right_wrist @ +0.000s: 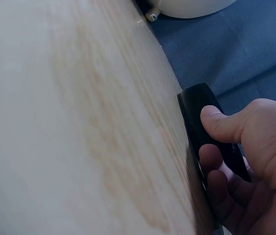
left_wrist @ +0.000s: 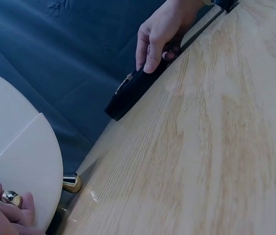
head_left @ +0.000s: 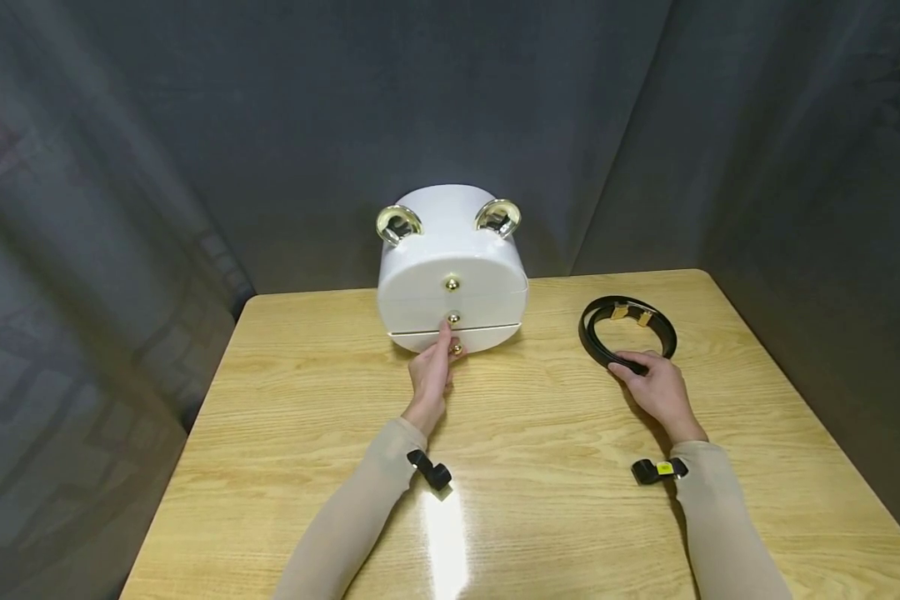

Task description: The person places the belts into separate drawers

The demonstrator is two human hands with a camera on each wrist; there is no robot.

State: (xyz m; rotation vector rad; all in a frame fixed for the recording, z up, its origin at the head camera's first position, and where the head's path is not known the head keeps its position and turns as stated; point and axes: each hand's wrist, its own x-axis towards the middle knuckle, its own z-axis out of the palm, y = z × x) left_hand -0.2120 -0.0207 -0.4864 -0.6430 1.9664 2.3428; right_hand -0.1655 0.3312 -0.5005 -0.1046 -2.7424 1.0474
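Observation:
A round white drawer box (head_left: 450,258) with two gold ear-shaped rings on top stands at the back of the table. Three gold knobs run down its front. My left hand (head_left: 430,377) has its fingers around the lowest knob (head_left: 457,350), one finger reaching up beside the middle knob (head_left: 453,318). A dark gap line crosses the front above the bottom drawer (head_left: 487,337). To the right, a coiled black belt (head_left: 589,333) with gold buckle parts (head_left: 619,312) lies on the table. My right hand (head_left: 656,387) grips its near edge, thumb on one side and fingers on the other.
The wooden table (head_left: 330,375) has rounded far corners. Dark grey curtain (head_left: 307,150) hangs behind it and along both sides, close behind the box. A small gold foot (left_wrist: 72,183) shows under the box in the left wrist view.

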